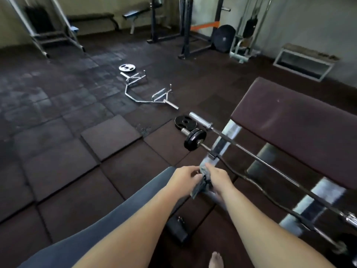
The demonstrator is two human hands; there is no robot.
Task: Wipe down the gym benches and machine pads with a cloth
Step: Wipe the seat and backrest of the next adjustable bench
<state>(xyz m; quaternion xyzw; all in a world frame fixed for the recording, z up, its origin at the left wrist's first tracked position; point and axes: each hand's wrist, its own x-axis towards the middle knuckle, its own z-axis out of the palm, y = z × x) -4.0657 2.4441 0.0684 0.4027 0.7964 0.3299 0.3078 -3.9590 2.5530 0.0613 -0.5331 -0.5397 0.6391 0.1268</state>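
Observation:
A small grey cloth (199, 187) hangs bunched between my two hands, low in the middle of the view. My left hand (183, 177) pinches its left side and my right hand (219, 178) grips its upper end with fingers curled. Both hands sit over the silver metal frame (220, 146) of a bench. The bench's dark maroon pad (295, 124) stretches away to the right, above and beyond my hands.
Under the pad lie a barbell (257, 153) and a short bar loaded with black plates (194, 139). A chrome hex bar (146, 93) and loose plates lie on the rubber floor tiles. Racks and other benches stand along the far wall. My bare foot (216, 260) is at the bottom edge.

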